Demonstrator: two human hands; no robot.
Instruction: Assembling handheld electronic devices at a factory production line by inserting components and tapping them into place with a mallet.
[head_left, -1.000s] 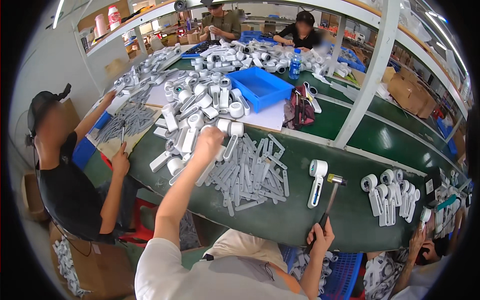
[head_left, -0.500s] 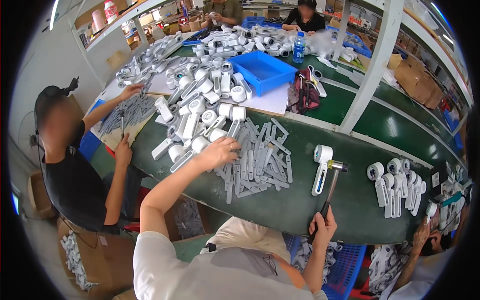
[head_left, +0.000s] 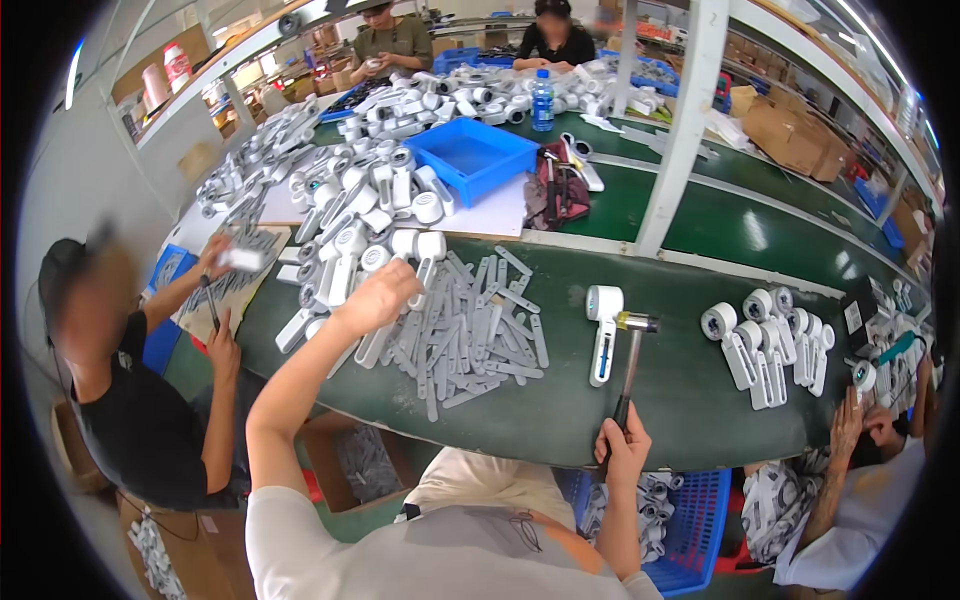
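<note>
My right hand is closed round the dark grip of a hammer near the table's front edge. Its head, with a yellowish face, rests next to a lone white handheld fan that has a round head and slotted handle. My left hand has its fingers bent and drawn together, close to the handle of another white fan at the edge of a big pile. Whether anything is between those fingers is hidden. Below and right of that hand spreads a heap of flat grey strips.
Several white fans lie grouped at the right, near a co-worker's hand. Another person works at the left with a hammer. Beyond the pile stand a blue tray, a bottle and a white post. A blue basket sits below.
My view has turned slightly, shifting the scene leftward. My left hand has drawn back a little from the grey strips, its fingers now more bunched. The left co-worker now moves a blurred white piece.
</note>
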